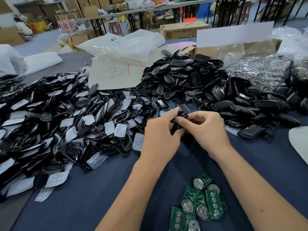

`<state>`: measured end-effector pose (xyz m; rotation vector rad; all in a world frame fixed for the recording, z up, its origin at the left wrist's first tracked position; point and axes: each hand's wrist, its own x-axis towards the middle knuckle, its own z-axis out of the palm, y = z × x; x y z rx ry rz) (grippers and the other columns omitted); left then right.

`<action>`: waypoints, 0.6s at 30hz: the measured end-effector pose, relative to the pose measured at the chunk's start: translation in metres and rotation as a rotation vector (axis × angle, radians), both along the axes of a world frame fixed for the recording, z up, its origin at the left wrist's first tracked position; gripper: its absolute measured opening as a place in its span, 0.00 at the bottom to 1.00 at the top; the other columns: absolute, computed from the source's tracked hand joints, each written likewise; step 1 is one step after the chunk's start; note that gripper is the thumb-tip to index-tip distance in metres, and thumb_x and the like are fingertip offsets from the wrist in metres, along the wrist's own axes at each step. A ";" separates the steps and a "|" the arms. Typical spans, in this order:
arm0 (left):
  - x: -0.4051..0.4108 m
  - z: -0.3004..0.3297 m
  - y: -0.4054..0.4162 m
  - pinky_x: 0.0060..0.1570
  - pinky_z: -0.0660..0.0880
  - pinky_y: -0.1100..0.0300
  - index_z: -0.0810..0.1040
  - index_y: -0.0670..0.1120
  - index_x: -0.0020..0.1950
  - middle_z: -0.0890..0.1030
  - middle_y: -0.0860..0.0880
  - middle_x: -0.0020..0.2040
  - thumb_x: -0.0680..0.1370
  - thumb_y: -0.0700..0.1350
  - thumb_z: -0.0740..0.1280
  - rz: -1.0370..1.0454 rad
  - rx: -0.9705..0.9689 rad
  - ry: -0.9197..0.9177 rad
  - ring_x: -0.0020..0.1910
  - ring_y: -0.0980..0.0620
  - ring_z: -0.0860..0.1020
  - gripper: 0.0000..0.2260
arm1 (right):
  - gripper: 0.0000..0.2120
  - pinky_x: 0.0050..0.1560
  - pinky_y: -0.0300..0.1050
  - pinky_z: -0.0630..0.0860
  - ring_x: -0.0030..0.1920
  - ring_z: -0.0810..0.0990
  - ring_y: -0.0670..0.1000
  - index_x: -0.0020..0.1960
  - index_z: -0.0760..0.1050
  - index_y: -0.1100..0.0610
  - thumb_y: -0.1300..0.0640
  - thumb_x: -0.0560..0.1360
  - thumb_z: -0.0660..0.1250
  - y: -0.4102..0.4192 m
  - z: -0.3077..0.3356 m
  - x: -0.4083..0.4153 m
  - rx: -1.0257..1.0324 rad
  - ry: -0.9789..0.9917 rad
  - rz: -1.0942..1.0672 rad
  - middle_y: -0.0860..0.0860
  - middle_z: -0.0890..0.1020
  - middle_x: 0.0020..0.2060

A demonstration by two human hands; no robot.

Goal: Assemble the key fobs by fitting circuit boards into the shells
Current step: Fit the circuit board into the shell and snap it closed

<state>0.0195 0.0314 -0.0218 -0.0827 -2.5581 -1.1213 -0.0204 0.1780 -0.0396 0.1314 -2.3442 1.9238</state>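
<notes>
**Fob held at mid-table, both hands closing it up**

Fob work happens over the one bare patch of the dark blue cloth-covered table (93,202), with stock ringed round it so each part is a short reach away. My left hand (160,137) curls its fingers round the small glossy black plastic key fob shell (179,120), thumb stretched along its upper edge to steady it. My right hand (206,129) pinches the same shell from the other side, fingers bent in tight, probably so I can press the halves or the board home against the left hand's grip. Whether a board already sits inside I cannot tell; my fingers cover the cavity.

At six o'clock, just beside my right forearm, lies the loose cluster of green circuit boards with round silver battery clips (200,204), kept nearest my body because I judge that each new fob starts there. At nine to ten o'clock spreads the wide heap of black shell frames mixed with translucent white rubber button pads (55,122). At twelve to one o'clock rises the mound of glossy black shell halves (188,77), with a creased white plastic bag marked in red (116,72) at eleven. At two o'clock sits a clear bag of small silvery metal parts (256,70). A closed black fob with buttons (250,131) lies at three, apart from the heaps, likely a finished one.
</notes>
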 end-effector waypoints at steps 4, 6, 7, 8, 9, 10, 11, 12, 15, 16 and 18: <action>-0.003 -0.001 -0.003 0.44 0.72 0.72 0.81 0.55 0.69 0.76 0.62 0.37 0.74 0.42 0.77 -0.041 -0.011 0.027 0.36 0.66 0.75 0.24 | 0.10 0.47 0.62 0.85 0.39 0.88 0.51 0.42 0.87 0.48 0.43 0.68 0.80 0.001 -0.002 -0.002 -0.004 0.004 0.015 0.48 0.88 0.36; -0.003 -0.001 -0.003 0.43 0.71 0.73 0.81 0.55 0.68 0.76 0.63 0.37 0.73 0.43 0.78 -0.042 -0.023 0.041 0.37 0.66 0.75 0.24 | 0.15 0.47 0.60 0.85 0.39 0.88 0.49 0.42 0.87 0.49 0.38 0.66 0.77 0.000 -0.001 0.000 0.019 0.011 0.008 0.47 0.88 0.35; -0.002 -0.001 -0.003 0.43 0.71 0.74 0.81 0.56 0.68 0.75 0.63 0.37 0.73 0.43 0.78 -0.043 -0.029 0.044 0.37 0.65 0.75 0.24 | 0.16 0.46 0.60 0.85 0.38 0.88 0.49 0.42 0.87 0.49 0.37 0.65 0.77 0.000 -0.001 0.000 0.026 0.012 0.003 0.47 0.87 0.35; -0.003 -0.001 -0.003 0.42 0.71 0.73 0.82 0.56 0.67 0.75 0.62 0.37 0.72 0.43 0.78 -0.045 -0.035 0.045 0.36 0.64 0.74 0.24 | 0.17 0.46 0.60 0.85 0.38 0.88 0.49 0.42 0.87 0.49 0.37 0.64 0.76 0.001 -0.001 0.000 0.033 0.012 -0.002 0.47 0.87 0.35; -0.003 -0.001 -0.004 0.41 0.72 0.71 0.83 0.56 0.66 0.76 0.61 0.36 0.72 0.43 0.78 -0.047 -0.040 0.047 0.35 0.63 0.74 0.23 | 0.17 0.46 0.59 0.86 0.38 0.88 0.49 0.41 0.87 0.50 0.37 0.64 0.77 0.001 -0.001 0.000 0.040 0.013 -0.007 0.47 0.87 0.34; -0.004 -0.001 -0.004 0.40 0.74 0.67 0.84 0.56 0.63 0.76 0.59 0.36 0.72 0.43 0.78 -0.053 -0.042 0.059 0.34 0.61 0.74 0.21 | 0.17 0.46 0.59 0.86 0.37 0.88 0.50 0.41 0.87 0.50 0.37 0.64 0.77 0.002 -0.001 0.000 0.046 0.016 -0.008 0.47 0.87 0.34; -0.004 -0.001 -0.005 0.39 0.75 0.64 0.85 0.55 0.60 0.76 0.58 0.35 0.72 0.43 0.77 -0.060 -0.038 0.070 0.33 0.59 0.74 0.18 | 0.18 0.46 0.59 0.86 0.37 0.88 0.50 0.41 0.87 0.51 0.37 0.64 0.77 0.002 -0.001 0.000 0.046 0.016 -0.002 0.48 0.87 0.34; -0.005 -0.001 -0.006 0.37 0.75 0.63 0.85 0.55 0.57 0.76 0.57 0.33 0.72 0.43 0.75 -0.064 -0.023 0.077 0.32 0.58 0.73 0.15 | 0.19 0.45 0.59 0.86 0.36 0.88 0.51 0.41 0.86 0.52 0.36 0.63 0.78 0.002 -0.001 0.000 0.040 0.013 0.011 0.48 0.87 0.34; -0.007 0.000 -0.008 0.39 0.78 0.61 0.85 0.59 0.53 0.79 0.58 0.33 0.73 0.42 0.75 -0.059 0.047 0.023 0.31 0.60 0.76 0.13 | 0.18 0.40 0.56 0.86 0.35 0.88 0.53 0.47 0.85 0.53 0.41 0.67 0.81 0.006 -0.003 -0.005 -0.033 -0.008 0.057 0.51 0.87 0.38; -0.007 0.001 -0.010 0.42 0.81 0.58 0.83 0.63 0.52 0.82 0.61 0.37 0.74 0.42 0.76 -0.059 0.081 -0.022 0.33 0.60 0.79 0.16 | 0.16 0.38 0.53 0.86 0.35 0.87 0.53 0.51 0.85 0.52 0.44 0.70 0.80 0.009 -0.003 -0.008 -0.061 -0.013 0.083 0.52 0.87 0.41; -0.008 0.001 -0.014 0.46 0.84 0.53 0.85 0.62 0.44 0.84 0.62 0.39 0.75 0.40 0.76 -0.095 0.171 -0.107 0.35 0.56 0.84 0.15 | 0.11 0.33 0.46 0.82 0.37 0.86 0.54 0.58 0.84 0.48 0.49 0.76 0.77 0.016 -0.003 -0.012 -0.070 0.000 0.190 0.52 0.86 0.46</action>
